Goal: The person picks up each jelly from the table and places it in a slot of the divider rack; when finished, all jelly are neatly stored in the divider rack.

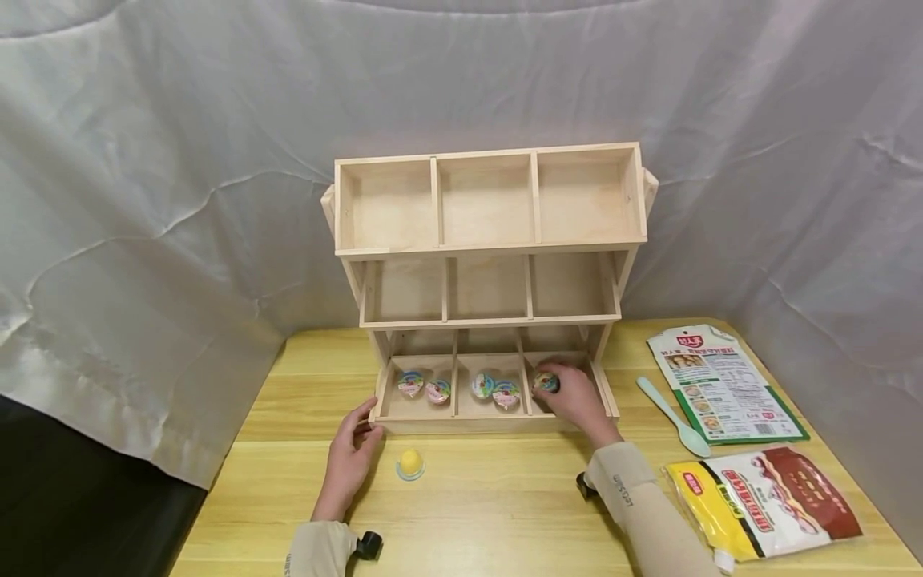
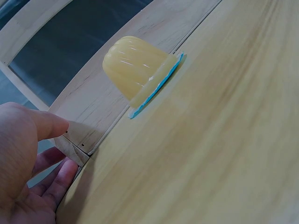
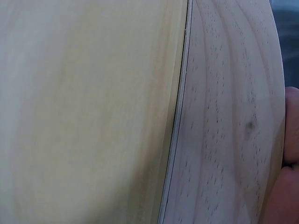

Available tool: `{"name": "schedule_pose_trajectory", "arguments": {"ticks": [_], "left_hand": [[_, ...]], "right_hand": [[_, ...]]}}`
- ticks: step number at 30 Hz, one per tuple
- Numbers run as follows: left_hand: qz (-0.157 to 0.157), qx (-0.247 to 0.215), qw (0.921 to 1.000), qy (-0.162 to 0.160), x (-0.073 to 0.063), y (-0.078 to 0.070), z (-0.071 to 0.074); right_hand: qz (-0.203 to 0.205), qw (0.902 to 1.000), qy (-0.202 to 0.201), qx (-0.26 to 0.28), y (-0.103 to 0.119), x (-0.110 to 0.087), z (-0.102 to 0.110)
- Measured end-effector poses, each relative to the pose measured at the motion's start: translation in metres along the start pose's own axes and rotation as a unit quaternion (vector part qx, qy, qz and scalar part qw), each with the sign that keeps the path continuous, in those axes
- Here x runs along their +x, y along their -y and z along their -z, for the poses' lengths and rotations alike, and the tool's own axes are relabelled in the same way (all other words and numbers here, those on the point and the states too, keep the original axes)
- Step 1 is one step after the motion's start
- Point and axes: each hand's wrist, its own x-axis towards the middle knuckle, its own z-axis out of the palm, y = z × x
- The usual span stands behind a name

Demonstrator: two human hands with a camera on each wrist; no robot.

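Note:
A three-tier wooden rack (image 1: 490, 426) stands on the table, each tier split into three compartments. My right hand (image 1: 577, 394) reaches into the bottom tier's right compartment and pinches a small jelly cup (image 1: 546, 382) with a printed lid. In the right wrist view only parts of the fingers (image 3: 292, 126) show past the front board. My left hand (image 1: 351, 453) rests at the rack's lower left front corner, its thumb by the front and relaxed fingers by the side. Near it a yellow jelly cup (image 2: 135, 70) sits lid down on the table.
Two jelly cups (image 1: 437, 391) lie in the bottom left compartment and two jelly cups (image 1: 483, 385) in the middle one. To the right are a pale green spoon (image 1: 674, 417), a green-and-white pouch (image 1: 728, 385) and a spouted yellow, white and brown pouch (image 1: 764, 505). Grey curtains (image 1: 216, 160) surround the table.

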Motion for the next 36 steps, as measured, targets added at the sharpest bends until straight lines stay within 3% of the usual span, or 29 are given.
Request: {"name": "schedule_pose_trajectory", "arguments": {"ticks": [4,17,22,27,32,36], "left_hand": [[-0.009,0.006,0.9999,-0.003,0.0,0.001,-0.001],[0.004,0.005,1.0,0.005,0.0,0.001,0.001],[0.005,0.004,1.0,0.007,0.0,0.001,0.001],[-0.001,0.007,1.0,0.006,0.0,0.004,0.002],[-0.005,0.007,0.9999,0.007,0.001,0.005,0.001],[-0.005,0.007,0.9999,0.006,0.001,0.003,0.001]], "right_hand": [[-0.001,1.0,0.001,-0.001,0.001,-0.001,0.0],[0.003,1.0,-0.006,0.006,0.001,-0.001,0.0],[0.013,0.9989,-0.045,0.01,0.006,-0.003,0.0],[0.027,0.996,-0.07,0.049,0.036,-0.013,0.001],[0.079,0.9911,-0.058,0.091,0.077,-0.024,-0.005],[0.116,0.9867,-0.022,0.111,0.109,-0.039,-0.018]]}}
